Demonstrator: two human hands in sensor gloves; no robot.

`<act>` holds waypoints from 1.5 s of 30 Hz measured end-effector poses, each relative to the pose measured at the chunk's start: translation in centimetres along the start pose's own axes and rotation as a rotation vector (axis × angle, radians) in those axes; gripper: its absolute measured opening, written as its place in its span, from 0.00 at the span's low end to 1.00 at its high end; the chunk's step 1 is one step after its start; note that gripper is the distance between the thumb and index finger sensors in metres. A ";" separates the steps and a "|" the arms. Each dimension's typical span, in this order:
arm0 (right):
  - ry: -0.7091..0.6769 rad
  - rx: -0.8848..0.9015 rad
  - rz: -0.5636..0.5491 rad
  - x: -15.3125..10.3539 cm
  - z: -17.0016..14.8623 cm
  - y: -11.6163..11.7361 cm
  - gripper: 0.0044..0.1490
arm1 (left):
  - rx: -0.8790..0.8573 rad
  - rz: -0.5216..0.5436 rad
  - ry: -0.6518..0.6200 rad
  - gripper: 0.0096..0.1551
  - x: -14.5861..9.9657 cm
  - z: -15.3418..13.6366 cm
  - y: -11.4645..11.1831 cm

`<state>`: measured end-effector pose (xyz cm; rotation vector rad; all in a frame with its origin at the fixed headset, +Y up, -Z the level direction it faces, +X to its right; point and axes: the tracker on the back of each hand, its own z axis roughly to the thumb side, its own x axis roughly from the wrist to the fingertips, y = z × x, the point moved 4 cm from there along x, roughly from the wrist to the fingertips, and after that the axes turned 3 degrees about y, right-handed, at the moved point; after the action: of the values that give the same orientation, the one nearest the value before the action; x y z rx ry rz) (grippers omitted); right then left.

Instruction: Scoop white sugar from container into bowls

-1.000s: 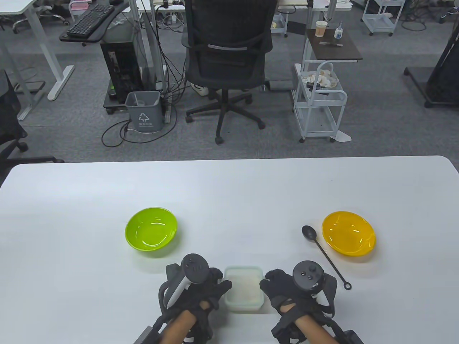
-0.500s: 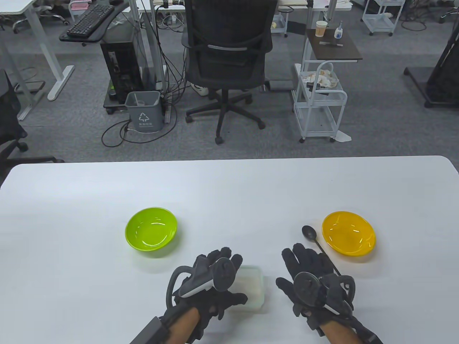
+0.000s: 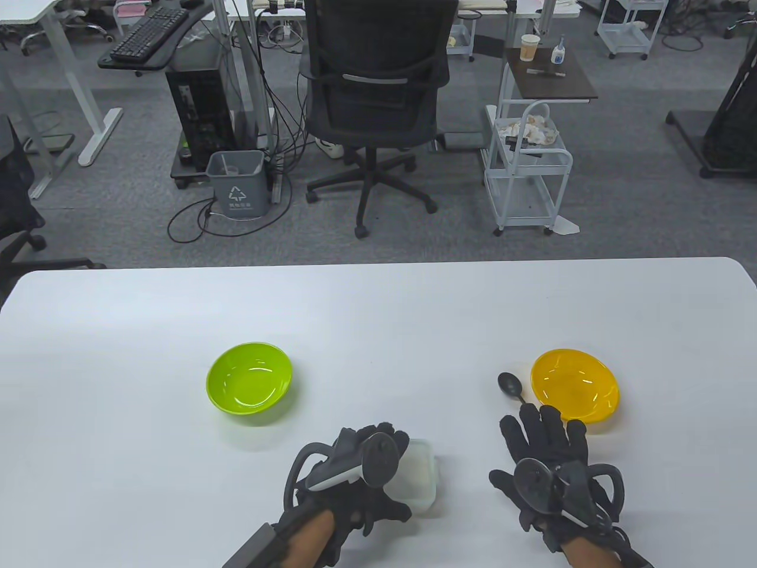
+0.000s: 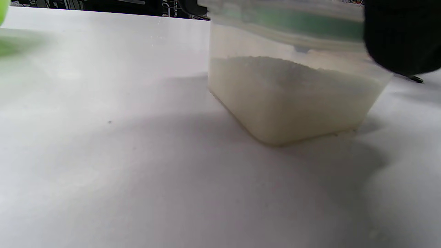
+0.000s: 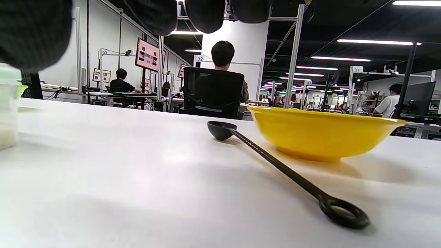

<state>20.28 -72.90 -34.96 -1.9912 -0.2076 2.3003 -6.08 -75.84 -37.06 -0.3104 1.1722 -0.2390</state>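
A clear sugar container [image 3: 423,476] stands near the table's front edge; the left wrist view shows white sugar [image 4: 289,96] in it. My left hand [image 3: 396,473] holds it, fingers over its far left rim and thumb at the near side. A black long-handled spoon [image 3: 510,384] lies left of the yellow bowl [image 3: 575,384], and shows flat on the table in the right wrist view [image 5: 275,165]. My right hand [image 3: 523,444] is open, fingers spread above the spoon's handle and apart from it. A green bowl [image 3: 249,377] sits at the left.
The white table [image 3: 378,319] stretches back behind both bowls. Both bowls look empty. An office chair [image 3: 375,89] and a white cart [image 3: 526,177] stand beyond the far edge.
My right hand left the container's right side and moved right and forward over the spoon handle, fingers stretched out. My left hand turned and closed over the container's left part.
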 end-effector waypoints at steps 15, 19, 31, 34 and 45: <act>0.014 0.059 -0.034 0.0 0.5 -0.4 0.54 | -0.061 0.040 -0.009 0.68 -0.2 -0.3 0.5; 0.032 0.092 -0.030 -0.1 0.2 -0.3 0.54 | -0.075 0.085 -0.016 0.68 -0.9 -0.9 1.6; 0.040 0.099 -0.046 -0.2 -0.1 -0.6 0.53 | -0.091 0.129 0.108 0.67 -4.2 -8.1 3.0; 0.044 0.114 -0.046 -0.1 -0.2 -0.5 0.52 | -0.087 0.111 0.150 0.66 -4.7 -9.9 1.7; 0.032 0.114 -0.053 -0.3 0.0 -0.7 0.51 | -0.027 -0.003 0.233 0.64 -3.8 -12.1 -2.8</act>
<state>20.32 -72.30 -34.55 -1.9422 -0.1217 2.1943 -18.82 -78.50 -37.03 -0.3142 1.4057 -0.2673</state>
